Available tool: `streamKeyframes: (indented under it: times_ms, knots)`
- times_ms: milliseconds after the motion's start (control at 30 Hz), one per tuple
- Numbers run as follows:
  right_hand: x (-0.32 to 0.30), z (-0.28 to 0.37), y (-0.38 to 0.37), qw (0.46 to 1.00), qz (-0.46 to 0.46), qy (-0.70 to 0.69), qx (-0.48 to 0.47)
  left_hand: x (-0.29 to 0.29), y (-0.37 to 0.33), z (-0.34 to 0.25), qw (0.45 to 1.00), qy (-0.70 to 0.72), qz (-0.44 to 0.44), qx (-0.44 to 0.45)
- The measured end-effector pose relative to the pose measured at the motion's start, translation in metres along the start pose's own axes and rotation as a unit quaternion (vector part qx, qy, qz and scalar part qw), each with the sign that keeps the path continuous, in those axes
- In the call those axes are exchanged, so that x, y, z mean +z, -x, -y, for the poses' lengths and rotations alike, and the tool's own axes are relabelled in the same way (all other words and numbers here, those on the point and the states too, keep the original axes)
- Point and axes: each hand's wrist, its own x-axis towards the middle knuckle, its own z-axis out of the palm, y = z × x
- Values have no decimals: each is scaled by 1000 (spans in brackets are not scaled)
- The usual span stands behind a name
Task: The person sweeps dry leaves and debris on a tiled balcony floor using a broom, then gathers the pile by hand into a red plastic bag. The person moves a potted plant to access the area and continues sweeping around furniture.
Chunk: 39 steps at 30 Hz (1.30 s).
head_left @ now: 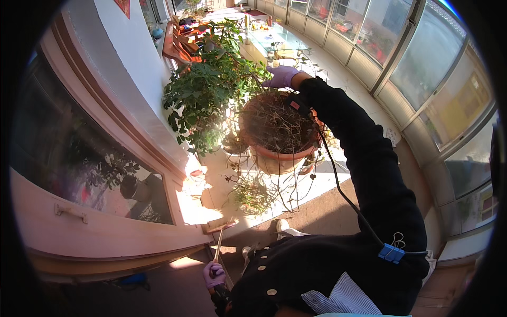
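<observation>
My left hand (215, 276), in a purple glove, is wrapped round the lower end of a thin-handled tool (218, 245). The tool points up and away, with a short crosswise head at its far end; its exact kind is unclear. My right hand (281, 77), also gloved in purple, reaches out to the far rim of a large round pot (285, 162). Its fingers are bent among thin stems, and their tips are partly hidden. Dry, tangled stems (280, 124) cover the soil in the pot. Close on its left grows a leafy green plant (203, 87).
A spiky plant (251, 195) sits low before the pot. Trailing vines hang down its side. Windows (428, 63) line the right, and a pink-framed window (90, 158) stands at left. Farther off are a glass-topped table (277, 39) and a wooden chair (177, 45).
</observation>
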Motion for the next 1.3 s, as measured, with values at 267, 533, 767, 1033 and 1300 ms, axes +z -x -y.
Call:
streamKeyframes:
  times_ms: [267,533,767,1033,1300]
  knots:
    - [16,8,-23,983,53,68,161,-1,-3,-1,1000,5,0,2]
    - [22,11,-45,963,14,238,124,4,-12,-3,1000,4,2,-7]
    - [-29,36,-35,978,-146,-67,-136,-8,-12,-8,999,21,-50,-4]
    - [17,156,68,837,331,75,-430,2,-16,-11,999,-13,-39,13]
    - [48,165,14,889,274,-45,-365,-19,-13,-15,999,1,29,20]
